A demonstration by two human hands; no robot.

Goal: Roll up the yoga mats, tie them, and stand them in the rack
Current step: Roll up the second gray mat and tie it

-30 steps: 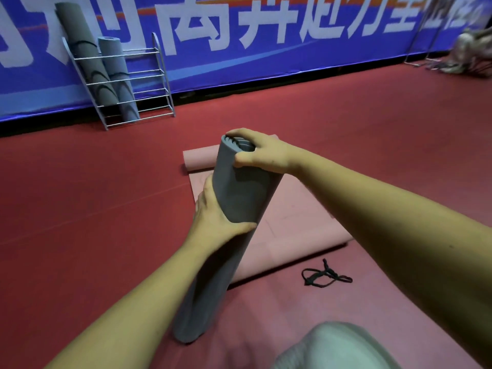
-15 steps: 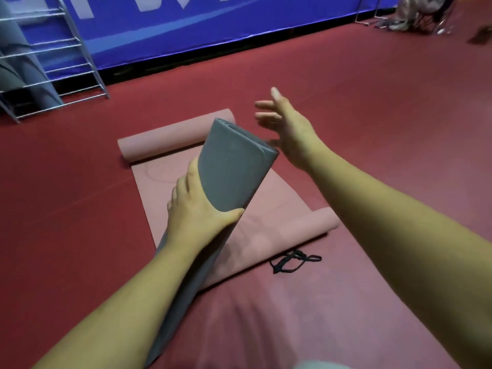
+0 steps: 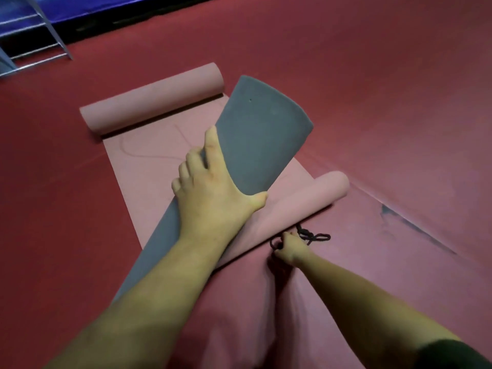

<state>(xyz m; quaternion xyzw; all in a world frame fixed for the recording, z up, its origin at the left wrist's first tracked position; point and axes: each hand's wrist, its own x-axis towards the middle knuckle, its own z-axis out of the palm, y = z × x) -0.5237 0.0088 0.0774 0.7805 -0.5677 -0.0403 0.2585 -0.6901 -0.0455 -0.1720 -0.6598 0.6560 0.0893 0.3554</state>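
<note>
A rolled grey yoga mat (image 3: 258, 137) stands tilted over the floor, its lower end hidden behind my left forearm. My left hand (image 3: 213, 187) is wrapped around its middle. Under it lies a pink yoga mat (image 3: 149, 150), flat in the centre with both ends curled into rolls. A black cord (image 3: 314, 237) lies on the red floor by the near pink roll. My right hand (image 3: 291, 246) is down on the cord with its fingers closed around one end.
The lower corner of a metal wire rack (image 3: 40, 57) shows at the top left, in front of a blue banner (image 3: 66, 6). Red flooring surrounds the mats, with a seam and dark scuff (image 3: 415, 227) at the right.
My right hand left the top of the grey roll and dropped to the floor, closing on the black cord. The view tilted down, so the rack slid mostly out of frame.
</note>
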